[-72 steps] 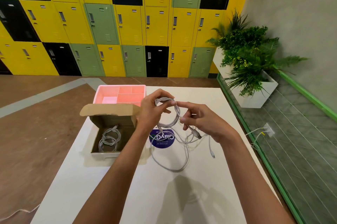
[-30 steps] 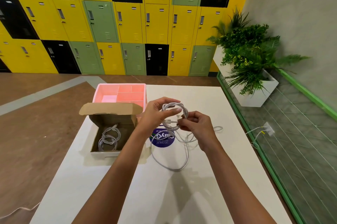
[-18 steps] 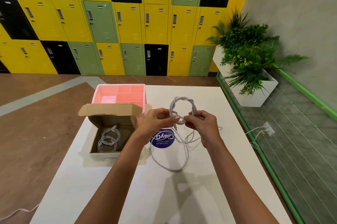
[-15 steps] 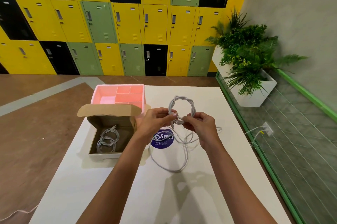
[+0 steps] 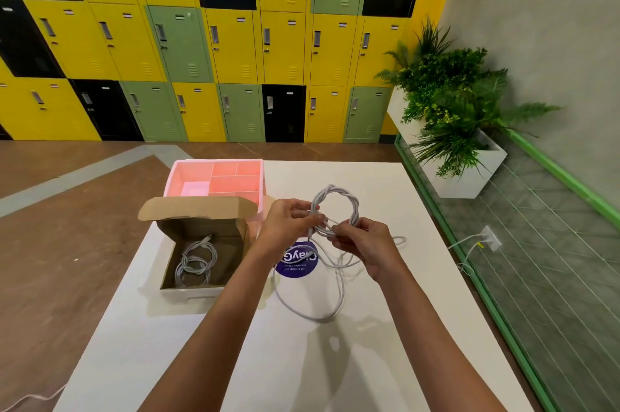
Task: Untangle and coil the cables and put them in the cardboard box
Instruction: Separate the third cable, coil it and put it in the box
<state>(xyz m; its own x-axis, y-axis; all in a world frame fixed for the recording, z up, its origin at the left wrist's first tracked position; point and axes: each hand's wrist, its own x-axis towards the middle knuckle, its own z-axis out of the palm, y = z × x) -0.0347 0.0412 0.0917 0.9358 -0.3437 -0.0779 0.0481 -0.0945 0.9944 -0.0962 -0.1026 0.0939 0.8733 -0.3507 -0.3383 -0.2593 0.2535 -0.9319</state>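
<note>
Two bare forearms reach out over the white table (image 5: 302, 364); just beyond them a loose grey cable (image 5: 312, 317) lies in a wide slack loop on the tabletop, its upper strands running up toward the hands and across a round purple sticker (image 5: 297, 264); above that sticker the left hand (image 5: 288, 223) and the right hand (image 5: 365, 243) meet, both with fingers curled, pinching the lower part of a coiled cable (image 5: 335, 192) whose twisted ring stands upright between them, lifted off the table; one plug end hangs down just beside the left fingertips; to the left of the hands sits the cardboard box (image 5: 198, 291), its lid flap tipped back and open, with a second coiled cable (image 5: 194, 260) lying flat inside it; right behind the box, touching its flap, is a pink divided tray (image 5: 172, 176); farther off stand yellow, green and black lockers (image 5: 235, 42), and at the far right a leafy plant (image 5: 446, 99) in a white planter (image 5: 469, 178).
</note>
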